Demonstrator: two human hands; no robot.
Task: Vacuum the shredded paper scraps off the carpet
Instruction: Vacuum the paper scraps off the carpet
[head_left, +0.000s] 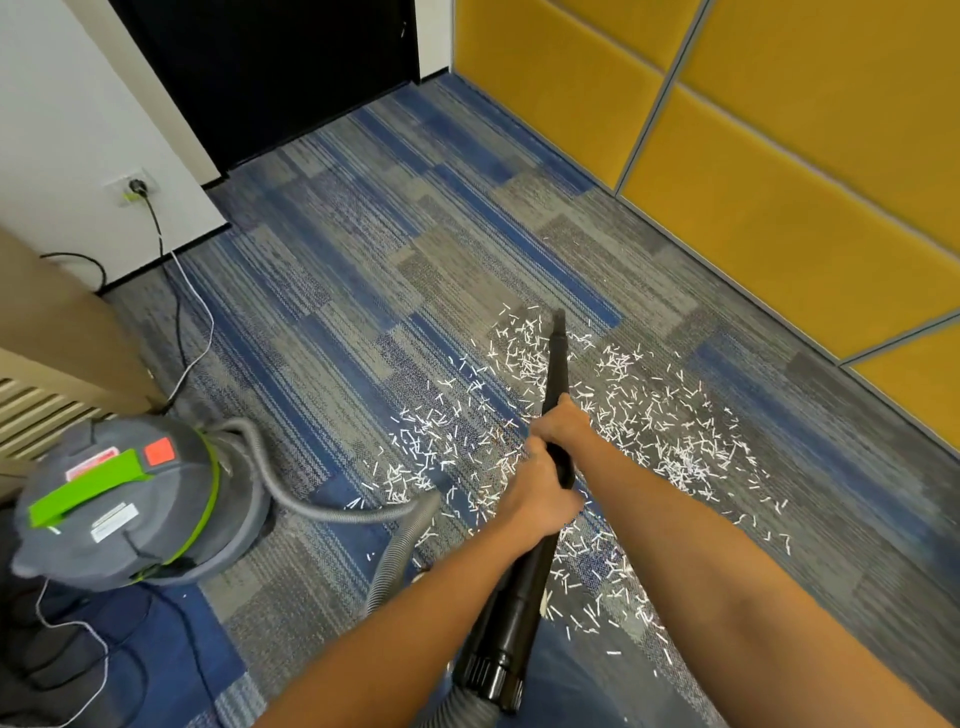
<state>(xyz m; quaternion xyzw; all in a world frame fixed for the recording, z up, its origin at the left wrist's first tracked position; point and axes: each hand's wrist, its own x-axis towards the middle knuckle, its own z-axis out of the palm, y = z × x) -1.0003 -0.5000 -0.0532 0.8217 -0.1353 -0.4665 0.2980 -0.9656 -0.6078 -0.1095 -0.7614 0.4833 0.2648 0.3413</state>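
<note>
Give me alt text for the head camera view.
The left hand and right hand grip a black vacuum wand, its tip among white paper scraps on blue-grey carpet. A grey canister vacuum stands at left.

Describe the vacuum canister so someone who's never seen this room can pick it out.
Start at the beige cabinet on the left edge; just below it, on the blue-grey carpet, sits the vacuum canister. It is a squat grey drum with a lime-green handle and a red square on top, and the grey ribbed hose runs from it, unlike the slim black wand nearby.
</note>
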